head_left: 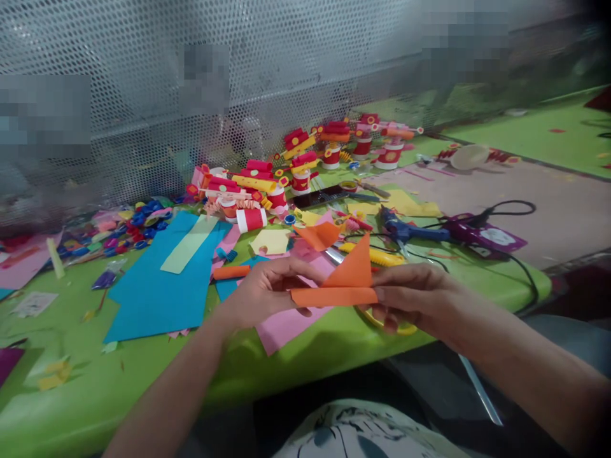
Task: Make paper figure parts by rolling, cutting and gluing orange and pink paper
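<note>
Between my two hands is a piece of orange paper, its near edge rolled or folded into a strip and a pointed corner standing up behind. My left hand pinches the strip's left end, and my right hand closes on its right end. Beneath them lies pink paper on the green table. Another orange paper piece sits just beyond. Yellow-handled scissors show partly below my right hand. A rolled orange tube lies left of my left hand.
Blue paper with a pale green strip covers the left. Several red-and-white paper cup models stand along the perforated metal screen. A blue glue gun, a yellow cutter and a purple device with black cable lie right.
</note>
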Demonstrator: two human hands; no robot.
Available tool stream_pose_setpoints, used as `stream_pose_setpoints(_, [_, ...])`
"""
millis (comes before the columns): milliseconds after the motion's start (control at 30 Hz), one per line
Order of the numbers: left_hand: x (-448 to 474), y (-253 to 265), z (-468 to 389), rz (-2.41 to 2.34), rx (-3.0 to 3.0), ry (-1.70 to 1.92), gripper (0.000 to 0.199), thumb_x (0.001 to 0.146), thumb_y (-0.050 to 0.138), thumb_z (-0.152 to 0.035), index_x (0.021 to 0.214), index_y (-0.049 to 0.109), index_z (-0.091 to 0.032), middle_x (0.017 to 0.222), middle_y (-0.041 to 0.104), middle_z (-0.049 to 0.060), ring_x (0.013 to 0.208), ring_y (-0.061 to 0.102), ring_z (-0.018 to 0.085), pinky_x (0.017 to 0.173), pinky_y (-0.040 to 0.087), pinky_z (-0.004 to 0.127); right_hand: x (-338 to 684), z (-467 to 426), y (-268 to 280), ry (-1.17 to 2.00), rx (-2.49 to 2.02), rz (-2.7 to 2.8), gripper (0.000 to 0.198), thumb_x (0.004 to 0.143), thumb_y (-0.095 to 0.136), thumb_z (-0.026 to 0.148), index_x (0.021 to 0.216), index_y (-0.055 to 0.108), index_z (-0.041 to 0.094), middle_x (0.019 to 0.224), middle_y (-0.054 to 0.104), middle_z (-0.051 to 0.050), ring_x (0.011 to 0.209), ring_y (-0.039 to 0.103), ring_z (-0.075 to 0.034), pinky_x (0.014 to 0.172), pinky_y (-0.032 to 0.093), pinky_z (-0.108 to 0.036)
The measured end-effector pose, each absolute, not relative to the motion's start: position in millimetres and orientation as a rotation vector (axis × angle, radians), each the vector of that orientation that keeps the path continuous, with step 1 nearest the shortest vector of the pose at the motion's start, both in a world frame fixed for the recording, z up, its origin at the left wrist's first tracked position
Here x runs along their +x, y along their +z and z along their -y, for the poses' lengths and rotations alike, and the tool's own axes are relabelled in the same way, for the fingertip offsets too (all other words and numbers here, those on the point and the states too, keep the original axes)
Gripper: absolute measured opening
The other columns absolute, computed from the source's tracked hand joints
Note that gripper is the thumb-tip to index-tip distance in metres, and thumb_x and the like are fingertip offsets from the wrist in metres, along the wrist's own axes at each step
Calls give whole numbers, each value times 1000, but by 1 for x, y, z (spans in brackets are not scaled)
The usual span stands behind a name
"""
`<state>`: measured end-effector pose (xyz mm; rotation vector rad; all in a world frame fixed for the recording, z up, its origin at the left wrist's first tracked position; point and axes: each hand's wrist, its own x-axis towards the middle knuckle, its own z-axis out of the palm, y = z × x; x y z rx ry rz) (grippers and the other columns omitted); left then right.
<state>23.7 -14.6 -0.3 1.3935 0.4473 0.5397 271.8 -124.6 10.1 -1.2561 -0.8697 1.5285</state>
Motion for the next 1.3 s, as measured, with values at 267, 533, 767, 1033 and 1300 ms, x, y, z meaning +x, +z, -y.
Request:
stream_pose_setpoints(267, [14, 5, 14, -371, 1584, 383, 29, 91, 74, -26, 119, 80, -27, 112, 81, 8, 99, 78, 24, 82, 65, 32, 265, 122, 11, 1651, -1219, 887, 18, 70, 93, 36, 80, 85, 24, 68, 79, -4, 58, 72, -13, 54, 60, -19])
stream_pose_setpoints(533, [18, 10, 19, -392, 1435, 410, 27, 94, 70, -24, 120, 80, -26, 102, 83, 8, 89, 81, 25, 75, 66, 31, 264, 120, 7, 1647, -1183, 818, 17, 70, 93, 34, 83, 85, 27, 69, 80, -3, 56, 72, -11, 54, 59, -16])
stream_pose_setpoints(767, [20, 8, 16, -461, 1336, 438, 29, 90, 75, -24, 118, 80, -22, 105, 83, 9, 94, 81, 24, 73, 65, 27, 265, 119, 14, 1368, -1256, 1061, 31, 79, 87, 39, 107, 82, 29, 96, 82, -5, 79, 77, -18, 66, 66, -25])
stream_pose_setpoints(1033, [25, 5, 20, -512, 1371, 493, 25, 89, 74, -18, 114, 76, -22, 111, 80, 7, 91, 80, 20, 74, 63, 25, 257, 116, 23, -19, -1262, 2050, 31, 91, 74, 22, 122, 69, 26, 138, 58, -15, 133, 58, -34, 106, 54, -54])
stream_pose_setpoints(1300, [26, 4, 21, -447, 1376, 509, 17, 90, 76, -22, 105, 70, -19, 102, 80, 7, 93, 80, 21, 75, 62, 25, 253, 112, 17, -140, -1234, 2121, 16, 93, 69, 15, 107, 69, 24, 128, 59, -14, 115, 65, -32, 92, 58, -53])
